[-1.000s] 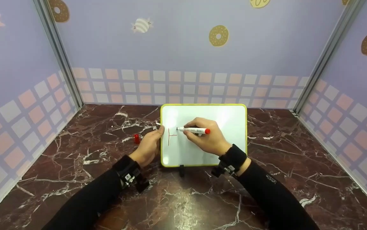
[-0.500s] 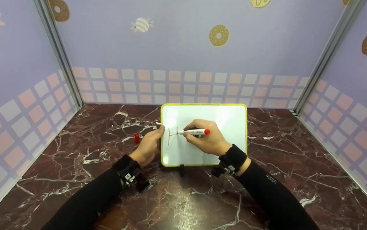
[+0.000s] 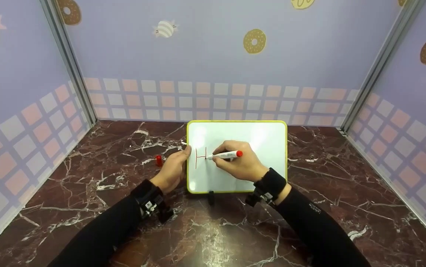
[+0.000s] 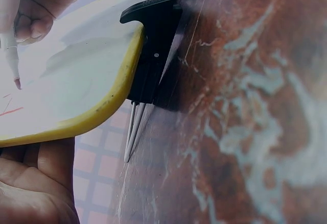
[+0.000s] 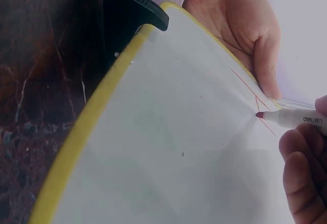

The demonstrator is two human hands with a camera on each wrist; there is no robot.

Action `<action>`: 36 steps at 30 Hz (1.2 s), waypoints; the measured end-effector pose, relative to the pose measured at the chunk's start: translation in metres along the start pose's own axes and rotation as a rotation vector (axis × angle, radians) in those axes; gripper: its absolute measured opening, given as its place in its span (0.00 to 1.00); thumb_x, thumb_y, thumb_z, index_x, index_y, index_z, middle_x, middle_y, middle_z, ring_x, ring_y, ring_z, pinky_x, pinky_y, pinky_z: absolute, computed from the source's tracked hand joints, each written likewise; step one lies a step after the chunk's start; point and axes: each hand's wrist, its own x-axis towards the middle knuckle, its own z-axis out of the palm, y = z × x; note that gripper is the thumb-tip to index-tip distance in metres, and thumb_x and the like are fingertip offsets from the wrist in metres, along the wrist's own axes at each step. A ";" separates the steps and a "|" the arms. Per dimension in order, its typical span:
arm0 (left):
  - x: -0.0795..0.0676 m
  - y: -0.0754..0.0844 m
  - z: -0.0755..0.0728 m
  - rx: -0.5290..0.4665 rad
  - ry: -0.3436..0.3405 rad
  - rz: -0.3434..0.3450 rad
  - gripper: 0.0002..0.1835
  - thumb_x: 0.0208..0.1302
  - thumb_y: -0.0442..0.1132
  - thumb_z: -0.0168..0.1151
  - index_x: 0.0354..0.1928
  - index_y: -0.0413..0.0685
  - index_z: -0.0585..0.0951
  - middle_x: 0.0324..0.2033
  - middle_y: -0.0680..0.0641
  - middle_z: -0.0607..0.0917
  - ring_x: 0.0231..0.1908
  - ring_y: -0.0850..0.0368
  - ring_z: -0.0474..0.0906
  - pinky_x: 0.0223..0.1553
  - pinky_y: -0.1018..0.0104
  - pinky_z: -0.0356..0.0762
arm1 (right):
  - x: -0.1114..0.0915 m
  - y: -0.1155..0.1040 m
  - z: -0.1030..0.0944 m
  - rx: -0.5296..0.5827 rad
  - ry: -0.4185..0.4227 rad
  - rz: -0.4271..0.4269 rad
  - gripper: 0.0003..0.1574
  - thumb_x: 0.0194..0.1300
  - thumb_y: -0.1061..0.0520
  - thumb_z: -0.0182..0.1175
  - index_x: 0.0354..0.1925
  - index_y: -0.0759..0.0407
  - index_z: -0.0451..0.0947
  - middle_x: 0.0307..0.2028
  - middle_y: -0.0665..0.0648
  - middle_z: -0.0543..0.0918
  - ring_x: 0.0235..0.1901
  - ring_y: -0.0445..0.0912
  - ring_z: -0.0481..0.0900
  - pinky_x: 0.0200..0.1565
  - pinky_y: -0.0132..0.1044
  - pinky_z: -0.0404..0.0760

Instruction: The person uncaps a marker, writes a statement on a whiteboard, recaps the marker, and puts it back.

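Where the head view looks down: the board (image 3: 235,132), white with a yellow rim, stands on the worktop (image 3: 120,193) between both hands.
Left hand, head view: this hand (image 3: 172,168) grips the board's left edge, thumb at the rim; its other fingertips are hidden.
Right hand, head view: this hand (image 3: 243,161) pinches the marker (image 3: 228,155) between thumb and fingers, red end showing beyond the grip.
Red strokes, head view: the lines (image 3: 196,158) are one long upright, a crossbar and a second, shorter upright, the marker's tip at the crossbar's right end.
Cap, head view alone: the red cap (image 3: 159,160) is on the worktop, just left of the left hand.
Stand, left wrist view: a black clip (image 4: 153,35) hooks over the rim, with thin rods (image 4: 135,129) below it in this view, a detail the head view lacks.
Left fingers, left wrist view: they pass behind the board, their tips out of sight.
Marker, left wrist view: its tip is near the strokes; contact cannot be told here.
Marker, right wrist view: dark lettering shows on the barrel, and the tip meets a red line.
Right fingers, right wrist view: curled and clamped on the barrel, partly cut off by the frame.
Left thumb, right wrist view: it lies along the rim, palm facing the camera.
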 end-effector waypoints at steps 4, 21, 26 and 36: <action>0.000 0.000 0.000 0.002 -0.001 0.005 0.34 0.93 0.55 0.41 0.70 0.26 0.75 0.49 0.40 0.91 0.49 0.48 0.91 0.52 0.50 0.92 | 0.000 -0.001 0.000 -0.002 -0.015 0.002 0.04 0.65 0.66 0.75 0.38 0.60 0.90 0.32 0.53 0.90 0.27 0.41 0.81 0.29 0.34 0.80; 0.000 0.001 0.000 0.027 0.006 0.000 0.34 0.93 0.55 0.42 0.71 0.26 0.75 0.49 0.40 0.90 0.49 0.47 0.90 0.51 0.49 0.92 | -0.001 -0.004 -0.001 0.048 -0.105 0.055 0.02 0.68 0.65 0.74 0.39 0.60 0.91 0.36 0.53 0.93 0.29 0.42 0.84 0.31 0.33 0.81; 0.000 0.001 0.000 0.032 0.013 -0.008 0.34 0.93 0.56 0.42 0.71 0.26 0.75 0.49 0.40 0.90 0.49 0.47 0.90 0.51 0.49 0.92 | -0.001 -0.004 -0.002 0.056 -0.120 0.060 0.02 0.69 0.63 0.73 0.39 0.62 0.91 0.37 0.53 0.93 0.31 0.43 0.85 0.32 0.33 0.81; 0.000 0.001 0.000 0.034 0.043 -0.005 0.33 0.93 0.54 0.43 0.68 0.26 0.76 0.47 0.40 0.91 0.47 0.48 0.91 0.50 0.49 0.93 | -0.002 -0.006 -0.001 0.071 -0.144 0.078 0.02 0.67 0.66 0.74 0.38 0.60 0.91 0.36 0.53 0.93 0.32 0.42 0.87 0.32 0.33 0.83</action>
